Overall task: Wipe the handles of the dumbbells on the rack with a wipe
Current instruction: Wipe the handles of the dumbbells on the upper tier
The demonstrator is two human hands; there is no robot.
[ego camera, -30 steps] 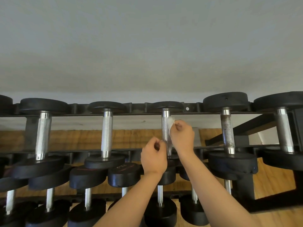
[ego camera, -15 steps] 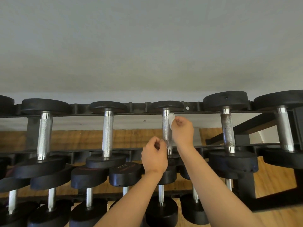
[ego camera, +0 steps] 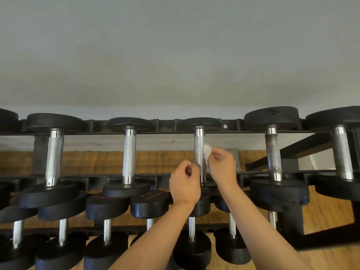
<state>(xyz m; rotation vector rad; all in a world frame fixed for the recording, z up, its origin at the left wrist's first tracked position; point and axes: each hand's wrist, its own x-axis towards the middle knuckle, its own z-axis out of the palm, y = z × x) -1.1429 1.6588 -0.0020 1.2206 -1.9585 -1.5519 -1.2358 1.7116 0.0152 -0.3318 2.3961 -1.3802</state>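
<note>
Grey wall (ego camera: 175,55) backs the dumbbell rack (ego camera: 165,126); right hand (ego camera: 222,166) pinches wipe (ego camera: 206,153) against handle (ego camera: 199,145).

Left forearm (ego camera: 155,234), right forearm (ego camera: 259,227) bare; left grip (ego camera: 185,184), right grip (ego camera: 222,166) bare.

I get soft, even light with only faint shadows; I cannot tell its source. The grey wall (ego camera: 175,55) darkens toward the upper corners. Bright glints sit on the chrome handles (ego camera: 129,152). The rack (ego camera: 165,126) bows at both edges from wide-lens distortion.
</note>
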